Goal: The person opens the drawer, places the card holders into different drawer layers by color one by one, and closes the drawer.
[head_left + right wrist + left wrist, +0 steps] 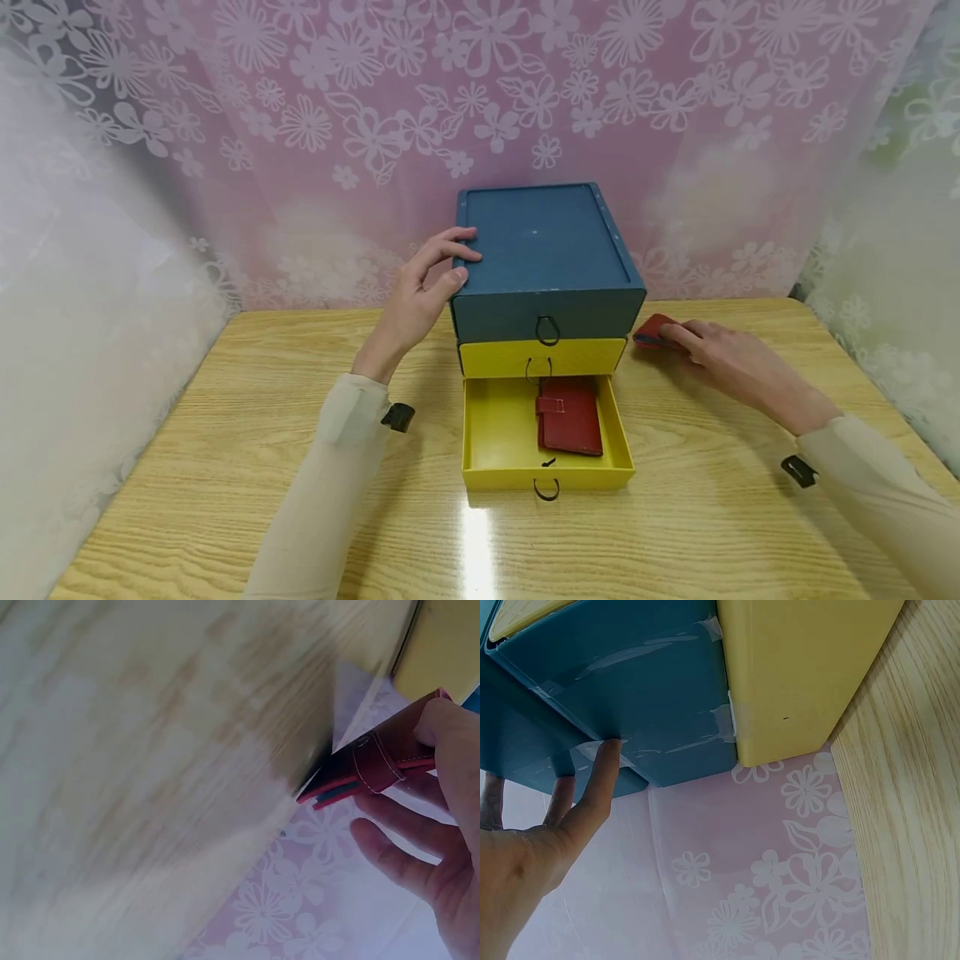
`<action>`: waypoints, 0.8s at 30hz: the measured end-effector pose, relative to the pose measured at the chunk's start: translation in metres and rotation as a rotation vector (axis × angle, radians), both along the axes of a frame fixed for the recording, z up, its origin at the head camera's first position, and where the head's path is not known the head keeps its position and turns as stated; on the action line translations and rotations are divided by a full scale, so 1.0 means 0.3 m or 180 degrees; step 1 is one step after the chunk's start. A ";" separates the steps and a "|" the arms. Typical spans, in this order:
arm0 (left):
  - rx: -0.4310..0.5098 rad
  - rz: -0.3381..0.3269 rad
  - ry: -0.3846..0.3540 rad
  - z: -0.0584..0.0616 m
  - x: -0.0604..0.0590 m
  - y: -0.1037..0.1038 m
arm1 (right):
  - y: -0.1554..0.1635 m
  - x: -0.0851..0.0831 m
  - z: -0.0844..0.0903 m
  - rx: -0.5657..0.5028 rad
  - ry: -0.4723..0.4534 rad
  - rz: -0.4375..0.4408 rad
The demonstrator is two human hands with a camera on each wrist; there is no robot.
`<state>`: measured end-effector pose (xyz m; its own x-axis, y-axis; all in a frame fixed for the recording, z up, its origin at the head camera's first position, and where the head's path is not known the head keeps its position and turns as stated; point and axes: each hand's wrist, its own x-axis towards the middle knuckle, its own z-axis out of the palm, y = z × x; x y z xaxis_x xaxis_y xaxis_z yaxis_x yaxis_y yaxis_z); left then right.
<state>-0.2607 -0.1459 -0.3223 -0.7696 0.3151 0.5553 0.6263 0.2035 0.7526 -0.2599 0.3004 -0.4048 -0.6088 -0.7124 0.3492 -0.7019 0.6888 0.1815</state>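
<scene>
A stack of drawer boxes stands on the table, its blue top box above yellow drawers. My left hand touches the left side and top edge of this blue box, its fingers spread. The lowest yellow drawer is pulled out, with a red wallet lying on its right side, strap to the left. To the right of the stack, my right hand grips a second red wallet between thumb and fingers. That wallet is tilted, with a snap strap and a bluish inside showing at its edge.
The stack stands on a wood-grain table near its back edge. A middle yellow drawer, shut, has a black loop pull. Behind hangs a pink floral curtain. A small dark mark lies at the open drawer's front.
</scene>
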 end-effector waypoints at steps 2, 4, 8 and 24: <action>-0.0002 0.0001 -0.0007 0.001 0.002 0.000 | 0.000 0.001 0.000 -0.0023 0.0036 0.0013; -0.0010 0.0006 -0.0003 0.001 0.002 0.001 | 0.002 0.002 -0.001 -0.0046 0.0147 0.0045; -0.0017 0.0010 0.0009 -0.001 0.001 0.001 | 0.009 0.002 -0.009 -0.0109 0.0408 0.0147; -0.0019 0.0029 -0.0031 0.002 0.004 0.002 | 0.029 0.024 -0.026 -0.0173 0.0856 0.0067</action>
<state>-0.2596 -0.1452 -0.3218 -0.7779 0.3114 0.5458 0.6170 0.2135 0.7575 -0.2527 0.3092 -0.4126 -0.4744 -0.6996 0.5343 -0.6477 0.6884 0.3264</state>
